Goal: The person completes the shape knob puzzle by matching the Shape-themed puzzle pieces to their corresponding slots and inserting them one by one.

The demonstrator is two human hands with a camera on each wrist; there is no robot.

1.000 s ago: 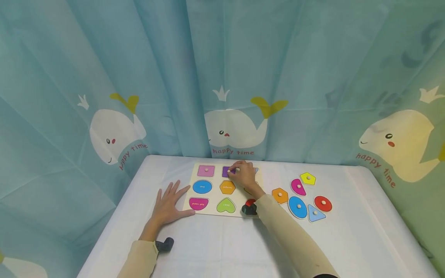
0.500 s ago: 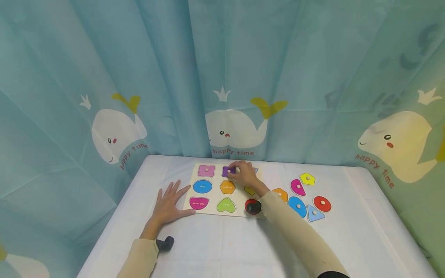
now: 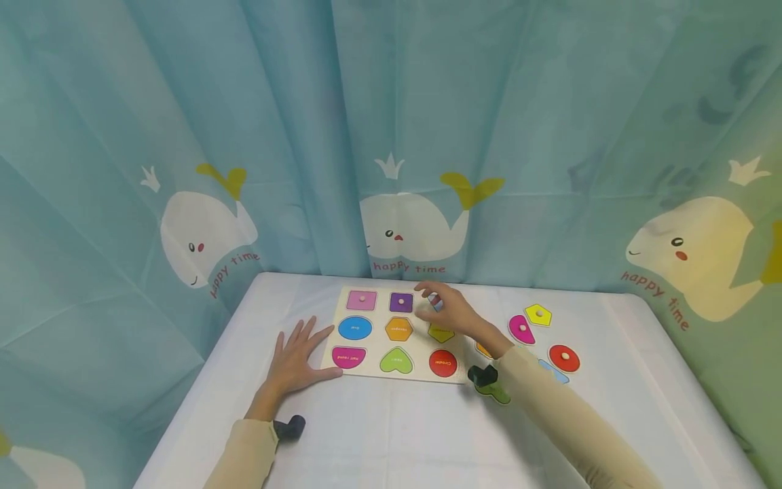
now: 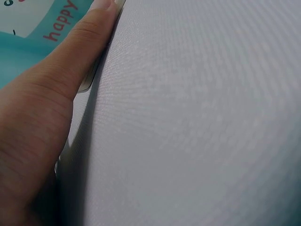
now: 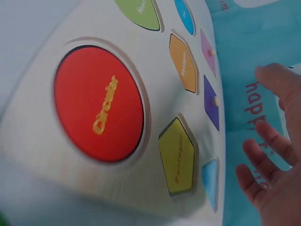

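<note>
Hovering over the board (image 3: 379, 316) at its two o'clock, the right hand (image 3: 452, 310) holds nothing, thumb and fingers parted. Just off its fingertips at nine o'clock, the purple square (image 3: 401, 304) lies in its recess; it looks light and stiff, and its small knob (image 5: 216, 101) seems the place to pinch. The left hand (image 3: 296, 360), fingers spread, rests its thumb on the board at eight o'clock. Only the purple square and pink rectangle (image 3: 362, 300) visibly fill their places; the triangle's is partly hidden. Loose knobbed pieces, including the red circle (image 3: 565, 358), lie on the desk (image 3: 379, 435) toward three o'clock.
</note>
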